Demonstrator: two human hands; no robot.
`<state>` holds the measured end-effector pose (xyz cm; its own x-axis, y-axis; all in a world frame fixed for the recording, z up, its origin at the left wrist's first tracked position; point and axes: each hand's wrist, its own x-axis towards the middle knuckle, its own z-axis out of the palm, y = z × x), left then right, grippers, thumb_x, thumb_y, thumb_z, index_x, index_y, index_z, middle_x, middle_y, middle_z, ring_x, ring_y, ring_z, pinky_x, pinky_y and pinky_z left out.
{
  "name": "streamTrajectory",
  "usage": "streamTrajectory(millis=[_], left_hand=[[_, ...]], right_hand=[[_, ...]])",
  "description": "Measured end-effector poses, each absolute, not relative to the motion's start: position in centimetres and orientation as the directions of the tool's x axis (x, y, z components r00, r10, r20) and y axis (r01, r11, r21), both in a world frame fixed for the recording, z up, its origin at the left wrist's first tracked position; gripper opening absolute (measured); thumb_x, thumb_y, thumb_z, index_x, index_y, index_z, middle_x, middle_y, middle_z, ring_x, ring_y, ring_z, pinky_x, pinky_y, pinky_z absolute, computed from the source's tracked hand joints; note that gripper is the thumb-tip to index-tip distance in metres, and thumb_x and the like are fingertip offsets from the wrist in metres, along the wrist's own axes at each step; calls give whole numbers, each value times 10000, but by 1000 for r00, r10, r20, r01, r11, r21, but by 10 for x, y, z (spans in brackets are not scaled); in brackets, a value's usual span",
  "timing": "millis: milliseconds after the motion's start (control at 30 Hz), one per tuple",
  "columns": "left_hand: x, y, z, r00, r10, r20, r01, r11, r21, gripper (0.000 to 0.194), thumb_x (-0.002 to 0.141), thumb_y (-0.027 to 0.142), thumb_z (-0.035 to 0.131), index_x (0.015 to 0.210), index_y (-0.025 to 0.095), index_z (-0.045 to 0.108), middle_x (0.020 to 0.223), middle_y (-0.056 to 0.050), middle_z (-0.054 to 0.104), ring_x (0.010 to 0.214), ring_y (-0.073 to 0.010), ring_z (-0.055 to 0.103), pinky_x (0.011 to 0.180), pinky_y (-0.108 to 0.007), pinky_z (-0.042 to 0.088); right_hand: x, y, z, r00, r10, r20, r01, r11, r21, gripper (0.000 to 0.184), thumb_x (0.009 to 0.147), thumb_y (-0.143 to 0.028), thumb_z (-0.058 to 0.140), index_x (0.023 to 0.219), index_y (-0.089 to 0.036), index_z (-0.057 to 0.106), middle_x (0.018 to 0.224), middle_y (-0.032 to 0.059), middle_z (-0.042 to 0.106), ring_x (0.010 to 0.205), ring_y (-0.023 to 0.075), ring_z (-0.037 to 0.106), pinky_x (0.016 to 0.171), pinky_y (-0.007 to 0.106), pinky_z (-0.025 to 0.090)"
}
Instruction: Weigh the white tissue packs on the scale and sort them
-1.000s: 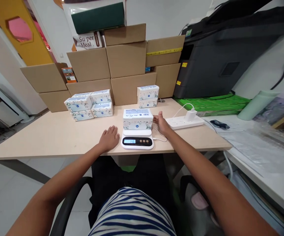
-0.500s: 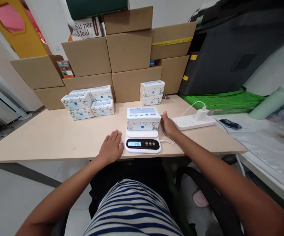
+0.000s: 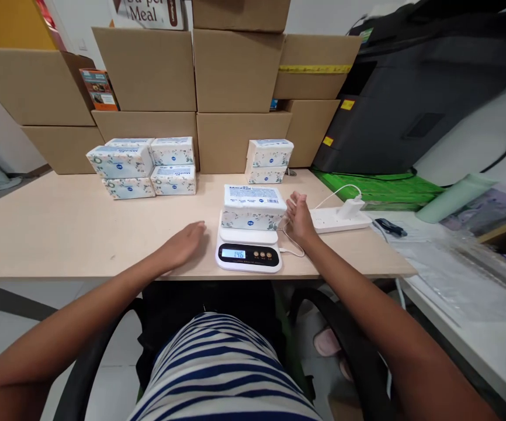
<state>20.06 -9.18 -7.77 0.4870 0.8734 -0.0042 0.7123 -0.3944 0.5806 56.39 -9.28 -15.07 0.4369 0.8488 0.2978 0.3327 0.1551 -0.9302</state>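
Observation:
A white digital scale (image 3: pixel 249 264) stands near the front edge of the table, its lit display reading about 146. On its platform lies a floral-printed pack of tissues (image 3: pixel 253 209). To the left of the scale, my left hand (image 3: pixel 185 245) is turned on its side just over the tabletop, holding nothing, with the fingers stretched toward the scale. My right hand (image 3: pixel 301 219) is beside the pack's right end, palm facing it and fingers loosely bent and apart. Whether those fingertips touch the pack I cannot tell. A white cable runs out of the scale's right side.
Several tissue packs (image 3: pixel 124 162) are stacked at the back left, with another stack of tissue packs (image 3: pixel 270 155) at the back right. Cardboard boxes (image 3: pixel 239 143) line the rear. A white power strip (image 3: pixel 340 219) and a green bottle (image 3: pixel 454 197) lie to the right.
My left hand has lifted from lying flat on the table and turned on its side, farther from the scale. My right hand has come slightly away from the pack. The view has tilted downward.

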Motion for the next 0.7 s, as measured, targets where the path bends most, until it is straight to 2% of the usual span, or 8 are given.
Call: streamTrajectory(millis=[67, 200, 333, 433, 533, 600, 633, 700], left_hand=[[217, -78, -66, 406, 912, 63, 627, -328, 706, 805, 1122, 624, 161, 1726, 162, 424, 1820, -103, 392, 1706, -319, 355, 1394, -500, 310], [265, -55, -55, 346, 921, 179, 383, -313, 869, 748, 1147, 497, 106, 1794, 143, 226, 1891, -67, 190, 1758, -233, 190, 1424, -420, 213], [291, -38, -59, 304, 928, 215, 314, -311, 897, 786, 1127, 477, -84, 1806, 142, 126, 1897, -69, 138, 1758, -205, 164, 1407, -403, 277], [286, -31, -67, 350, 924, 154, 268, -256, 929, 943, 1041, 608, -236, 1813, 198, 118, 1897, -51, 153, 1750, -217, 202, 1383, -413, 346], [278, -33, -72, 311, 940, 137, 206, -208, 956, 1045, 970, 668, -312, 1819, 200, 80, 1903, -40, 127, 1751, -222, 204, 1389, -409, 337], [279, -43, -73, 229, 960, 163, 230, -216, 949, 1025, 952, 662, -342, 1819, 217, -25, 1909, -18, 54, 1761, -231, 161, 1391, -434, 340], [281, -51, -72, 211, 960, 182, 275, -237, 932, 997, 951, 666, -344, 1816, 250, -72, 1910, -2, 52, 1763, -239, 158, 1382, -460, 364], [287, -67, -67, 267, 934, 238, 436, -337, 835, 919, 965, 655, -333, 1799, 323, -141, 1901, 18, 155, 1751, -252, 230, 1338, -509, 439]], right_hand=[[557, -96, -146, 476, 813, 336, 317, 198, -928, 1085, 934, -944, -46, 1804, -314, 111, 1887, 101, 206, 1735, 283, 280, 1369, 529, 341], [539, -104, -138, 485, 749, 452, 329, 323, -888, 1003, 983, -918, 74, 1801, -339, 17, 1905, 81, 109, 1752, 278, 225, 1359, 516, 352], [533, -105, -131, 577, 681, 451, 281, 353, -893, 893, 1036, -824, 64, 1789, -359, -59, 1907, 67, 53, 1765, 264, 168, 1367, 557, 327], [539, -105, -126, 661, 619, 425, 242, 360, -901, 854, 1048, -778, 15, 1778, -362, -137, 1911, 42, -13, 1775, 246, 104, 1388, 577, 289], [541, -110, -123, 726, 556, 404, 237, 349, -907, 874, 1037, -791, -12, 1771, -355, -199, 1912, -3, -73, 1780, 219, -4, 1426, 566, 206], [533, -118, -121, 712, 575, 402, 271, 303, -913, 928, 1019, -837, 8, 1789, -344, -149, 1915, -14, -45, 1777, 230, -56, 1439, 575, 141], [526, -123, -119, 657, 639, 400, 288, 277, -917, 967, 1011, -871, 61, 1803, -336, -89, 1918, -1, 10, 1779, 248, -39, 1440, 583, 131], [510, -133, -111, 456, 812, 363, 294, 248, -923, 1040, 992, -925, 247, 1815, -326, 32, 1900, 49, 184, 1773, 295, 118, 1429, 598, 189]])
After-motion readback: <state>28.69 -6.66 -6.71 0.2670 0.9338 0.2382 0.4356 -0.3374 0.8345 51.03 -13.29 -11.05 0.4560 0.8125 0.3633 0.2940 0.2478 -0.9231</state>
